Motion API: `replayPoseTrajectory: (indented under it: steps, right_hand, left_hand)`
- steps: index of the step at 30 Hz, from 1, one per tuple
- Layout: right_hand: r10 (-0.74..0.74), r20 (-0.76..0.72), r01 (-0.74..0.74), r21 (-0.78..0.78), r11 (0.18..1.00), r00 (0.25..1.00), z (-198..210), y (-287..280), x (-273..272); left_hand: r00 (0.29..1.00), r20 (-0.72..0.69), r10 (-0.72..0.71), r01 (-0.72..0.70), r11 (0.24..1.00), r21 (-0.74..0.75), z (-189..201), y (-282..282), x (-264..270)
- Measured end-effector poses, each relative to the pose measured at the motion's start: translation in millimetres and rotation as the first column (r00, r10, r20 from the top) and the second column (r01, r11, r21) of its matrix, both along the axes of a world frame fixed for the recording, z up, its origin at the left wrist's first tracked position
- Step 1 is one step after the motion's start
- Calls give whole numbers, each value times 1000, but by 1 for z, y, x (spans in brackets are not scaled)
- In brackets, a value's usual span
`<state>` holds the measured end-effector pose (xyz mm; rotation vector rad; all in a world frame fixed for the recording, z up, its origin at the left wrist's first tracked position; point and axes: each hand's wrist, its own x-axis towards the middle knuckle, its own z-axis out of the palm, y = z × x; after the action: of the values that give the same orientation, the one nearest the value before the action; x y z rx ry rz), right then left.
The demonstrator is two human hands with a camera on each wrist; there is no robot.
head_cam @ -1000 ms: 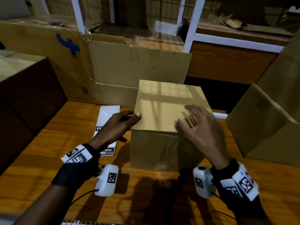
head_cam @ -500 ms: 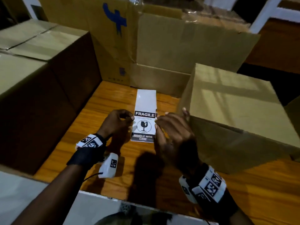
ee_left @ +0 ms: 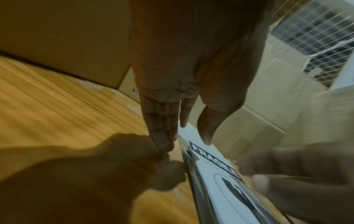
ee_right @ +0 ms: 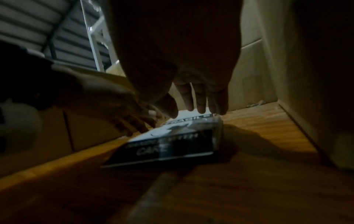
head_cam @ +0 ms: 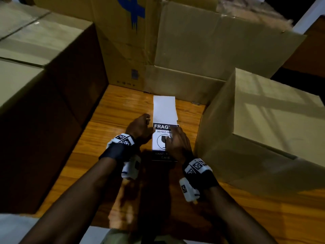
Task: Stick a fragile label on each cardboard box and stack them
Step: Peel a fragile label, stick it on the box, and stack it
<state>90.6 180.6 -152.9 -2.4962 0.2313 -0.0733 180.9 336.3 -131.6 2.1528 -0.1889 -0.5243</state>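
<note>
A white strip of fragile labels [head_cam: 163,110] lies flat on the wooden table [head_cam: 98,147], left of a plain closed cardboard box [head_cam: 267,110]. My left hand [head_cam: 142,127] is at the strip's left edge. In the left wrist view its fingers are straight; the thumb tip touches the "FRAGILE" label [ee_left: 216,171] and the other fingertips meet the table beside it. My right hand [head_cam: 174,140] lies over the printed label with straight fingers [ee_right: 199,103] resting on it, covering part of the print. Whether a label corner is lifted I cannot tell.
Large closed boxes [head_cam: 35,71] wall off the left side. Flattened cardboard sheets [head_cam: 202,50], one with a blue mark, lean upright at the back. The bare wood is a narrow lane between the left boxes and the right box.
Both hands left the box top and came down to the label strip on its left. Over the last half second the right hand slid onto the label; the view tipped down.
</note>
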Motion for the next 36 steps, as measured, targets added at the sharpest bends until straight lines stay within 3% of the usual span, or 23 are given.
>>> replayPoseTrajectory:
  steps: [6,10,18,22,26,31,36]
  right_hand:
    - [51,75,-43,-100,994,996,-21,8,33]
    - [73,119,-55,-147,988,990,-30,7,44]
    - [110,234,-91,-90,992,966,-14,1,39]
    - [90,265,-81,-46,996,960,-9,-1,36]
    - [57,392,-71,21,997,918,-1,-7,31]
    - [149,363,-125,-89,988,920,13,-4,34]
    - [189,349,-164,-100,981,918,20,4,36]
  left_hand:
    - [994,-88,69,-77,994,-82,-36,-13,44]
    - [979,-165,123,-161,957,-240,-1,-15,31]
    - [923,-343,174,-301,882,-363,6,-1,33]
    - [907,-398,136,-306,862,-404,15,7,29]
    - [897,-424,122,-313,853,-417,26,17,25]
    - [904,-416,101,-275,882,-384,37,24,20]
    - [906,-420,58,-237,891,-388,37,25,20]
